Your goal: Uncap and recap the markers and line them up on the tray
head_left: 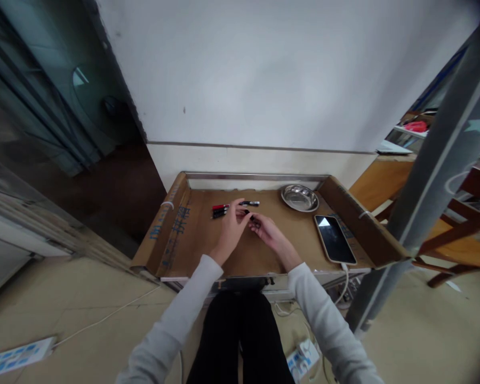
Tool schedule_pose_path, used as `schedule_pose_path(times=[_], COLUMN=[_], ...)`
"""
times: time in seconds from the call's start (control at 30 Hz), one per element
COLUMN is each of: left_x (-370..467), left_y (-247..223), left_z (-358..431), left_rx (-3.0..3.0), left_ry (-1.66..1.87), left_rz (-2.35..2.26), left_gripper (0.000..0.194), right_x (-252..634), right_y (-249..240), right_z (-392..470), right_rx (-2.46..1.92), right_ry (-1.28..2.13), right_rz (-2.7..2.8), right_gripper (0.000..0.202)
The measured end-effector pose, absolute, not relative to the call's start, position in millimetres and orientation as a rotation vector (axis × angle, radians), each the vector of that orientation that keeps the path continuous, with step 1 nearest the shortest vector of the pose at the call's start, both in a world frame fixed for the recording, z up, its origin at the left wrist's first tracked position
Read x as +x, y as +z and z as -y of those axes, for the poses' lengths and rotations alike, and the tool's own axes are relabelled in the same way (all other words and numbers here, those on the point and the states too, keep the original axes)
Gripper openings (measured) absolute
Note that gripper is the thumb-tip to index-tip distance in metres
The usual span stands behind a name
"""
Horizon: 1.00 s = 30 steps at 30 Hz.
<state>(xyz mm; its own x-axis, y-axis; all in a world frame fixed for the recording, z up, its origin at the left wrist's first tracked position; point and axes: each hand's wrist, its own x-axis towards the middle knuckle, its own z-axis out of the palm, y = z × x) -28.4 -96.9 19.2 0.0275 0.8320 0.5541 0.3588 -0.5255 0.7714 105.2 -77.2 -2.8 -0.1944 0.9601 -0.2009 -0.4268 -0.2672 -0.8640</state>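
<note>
One dark piece (252, 217), mostly hidden, pinched by left fingers (246, 220), right fingers (261, 221); pens (218, 213) partly covered

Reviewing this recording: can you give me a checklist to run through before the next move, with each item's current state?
1. Both hands in view: ok; left hand and right hand meet above the cardboard lining.
2. Small dark object secure: cannot tell; it sits at the fingertips, but which grip bears it is unclear.
3. Pens fully visible for counting: not ok; the left hand partly hides them.
4. Metal dish upright: ok, right of the pens, apart from both hands.
5. Smartphone clear of the hands: ok; a white cable is attached at its near end.
</note>
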Motion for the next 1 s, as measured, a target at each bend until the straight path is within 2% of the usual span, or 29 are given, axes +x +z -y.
schedule_pose_path(times=[0.17, 0.37, 0.53, 0.63, 0.77, 0.87, 1.0], left_x=[-18.9, -37.0, -58.9, -61.4, -51.1, -41.1, -37.2], left_y=[25.8, 39.3, 24.3, 7.3, -4.9, -3.7, 2.7], left_z=[95.9, 75.2, 55.3, 53.8, 57.5, 53.9, 42.5], left_rx=[1.996, 1.599, 1.441, 1.627, 2.093, 2.436, 2.63], left_ry=[1.483, 1.698, 1.626, 1.423, 1.122, 0.923, 0.793], left_rz=[-1.17, -1.188, -1.178, -1.158, -1.157, -1.318, -1.413], left_gripper=[0.015, 0.021, 0.025, 0.019, 0.011, 0.013, 0.017], right_x=[105.6, 123.1, 147.7, 155.3, 147.6, 132.5, 119.5], right_y=[-1.7, 1.5, 1.0, -2.6, -9.0, -13.0, -14.9], right_z=[74.9, 75.0, 76.3, 76.2, 75.0, 73.4, 69.8], right_rx=[-0.807, -0.745, -0.822, -0.901, -1.104, -1.107, -1.083], right_ry=[1.866, 1.999, 1.897, 1.679, 1.126, 0.725, 0.484], right_rz=[0.607, 0.596, 0.726, 0.926, 1.387, 1.78, 2.118], right_gripper=[0.01, 0.01, 0.014, 0.019, 0.024, 0.023, 0.031])
